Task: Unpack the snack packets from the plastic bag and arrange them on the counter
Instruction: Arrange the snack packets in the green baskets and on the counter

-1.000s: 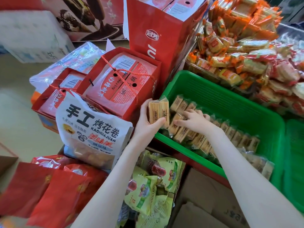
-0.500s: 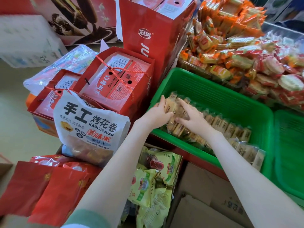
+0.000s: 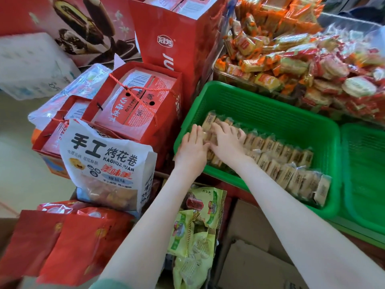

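Note:
A green plastic basket (image 3: 270, 105) holds a row of several small clear-wrapped tan snack packets (image 3: 277, 163) along its near side. My left hand (image 3: 192, 149) lies with straight fingers on the left end of that row, at the basket's near-left corner. My right hand (image 3: 226, 142) rests right beside it, fingers spread flat over the packets. Both hands press on the packets and hide those under them. A white bag of baked rolls (image 3: 108, 165) with black lettering stands to the left of the basket.
Red gift boxes (image 3: 135, 105) tied with red cord and a tall red carton (image 3: 177, 38) stand left of the basket. Heaps of orange and red wrapped snacks (image 3: 302, 65) lie behind it. A second green basket (image 3: 366, 174) sits at right. Green snack bags (image 3: 193, 232) and cardboard lie below.
My left hand has brought the packets it held down into the basket's left end. Both hands now lie flat on the row, closer together than before.

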